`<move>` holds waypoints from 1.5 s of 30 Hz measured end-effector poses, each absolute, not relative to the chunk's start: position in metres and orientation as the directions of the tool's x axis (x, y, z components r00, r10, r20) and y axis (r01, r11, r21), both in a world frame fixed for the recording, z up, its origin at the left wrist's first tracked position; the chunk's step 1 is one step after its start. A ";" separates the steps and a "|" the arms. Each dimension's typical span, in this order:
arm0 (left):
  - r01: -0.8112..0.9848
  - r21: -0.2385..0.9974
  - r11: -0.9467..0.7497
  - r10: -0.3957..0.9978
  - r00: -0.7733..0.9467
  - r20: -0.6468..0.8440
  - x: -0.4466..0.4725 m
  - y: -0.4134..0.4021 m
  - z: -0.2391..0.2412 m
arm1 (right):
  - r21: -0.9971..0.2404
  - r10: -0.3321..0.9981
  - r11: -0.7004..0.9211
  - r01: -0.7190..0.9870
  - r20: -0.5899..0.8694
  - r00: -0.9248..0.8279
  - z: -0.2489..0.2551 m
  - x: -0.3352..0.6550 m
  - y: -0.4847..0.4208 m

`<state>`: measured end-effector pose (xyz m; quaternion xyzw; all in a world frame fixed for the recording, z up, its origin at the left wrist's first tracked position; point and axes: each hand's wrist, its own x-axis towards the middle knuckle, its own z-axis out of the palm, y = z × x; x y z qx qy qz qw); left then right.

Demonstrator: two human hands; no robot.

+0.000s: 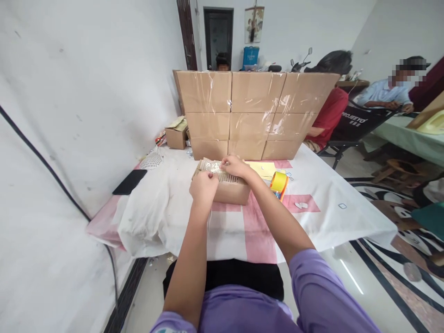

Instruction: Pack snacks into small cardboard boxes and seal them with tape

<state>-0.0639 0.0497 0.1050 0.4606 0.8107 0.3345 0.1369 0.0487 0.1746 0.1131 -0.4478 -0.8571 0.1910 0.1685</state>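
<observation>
A small cardboard box point(231, 196) stands on the table before me with its top open. Printed paper point(231, 178) and shiny clear plastic point(212, 166) show inside it. My left hand point(204, 187) is at the box's left side, fingers curled in at the near rim; what they pinch is hidden. Reaching over from the right, my right hand point(236, 166) has its fingertips closed on the clear plastic near the far rim. To the right of the box are a yellow tape roll in an orange holder point(279, 182) and yellow paper point(262, 169).
Cardboard boxes wrapped in clear film point(248, 125) form a wall behind the box. An opened carton point(176, 137), a white perforated object point(151, 160) and a black flat object point(130, 181) lie left. White scraps point(301, 205) lie right. A person in red point(331, 113) sits beyond.
</observation>
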 end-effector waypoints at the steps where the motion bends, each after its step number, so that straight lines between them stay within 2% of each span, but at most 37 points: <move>1: 0.661 0.653 0.370 0.832 -0.548 0.084 -0.062 0.050 0.106 | -0.465 0.832 0.529 0.709 0.119 -0.542 0.111 0.048 0.174; 11: 0.702 0.572 0.425 0.830 -0.554 0.062 -0.064 0.065 0.107 | -0.362 0.836 0.543 0.757 0.147 -0.529 0.109 0.051 0.175; 17: 0.730 0.557 0.396 0.823 -0.551 0.136 -0.058 0.056 0.103 | -0.322 0.887 0.452 0.832 0.266 -0.379 0.109 0.052 0.160; 20: 0.744 0.560 0.364 0.823 -0.539 0.182 -0.053 0.046 0.099 | -0.365 0.873 0.436 0.822 0.395 -0.287 0.101 0.077 0.160; 23: 0.744 0.558 0.366 0.822 -0.540 0.180 -0.052 0.038 0.095 | -0.498 0.842 0.392 0.773 0.532 -0.084 0.080 0.154 0.163; 25: 0.754 0.541 0.372 0.828 -0.533 0.174 -0.052 0.035 0.093 | -0.601 0.822 0.246 0.761 0.545 0.164 0.061 0.231 0.158; 27: 0.767 0.522 0.375 0.832 -0.526 0.175 -0.052 0.034 0.091 | -0.663 0.771 0.006 0.748 0.479 0.419 0.041 0.313 0.146; 30: 0.778 0.503 0.377 0.829 -0.526 0.192 -0.052 0.035 0.087 | -0.675 0.767 -0.138 0.725 0.390 0.509 0.019 0.408 0.125; 33: 0.783 0.493 0.380 0.824 -0.529 0.203 -0.050 0.037 0.085 | -0.684 0.801 -0.186 0.705 0.310 0.512 0.007 0.451 0.113; 39: 0.768 0.505 0.394 0.821 -0.541 0.182 -0.047 0.034 0.090 | -0.759 0.828 -0.105 0.643 0.291 0.479 0.000 0.458 0.122; 42: 0.770 0.511 0.382 0.827 -0.532 0.183 -0.049 0.029 0.090 | -0.808 0.817 0.010 0.590 0.347 0.461 0.009 0.435 0.129; 45: 0.761 0.531 0.373 0.828 -0.532 0.180 -0.053 0.025 0.090 | -0.850 0.832 0.212 0.483 0.416 0.368 0.020 0.376 0.131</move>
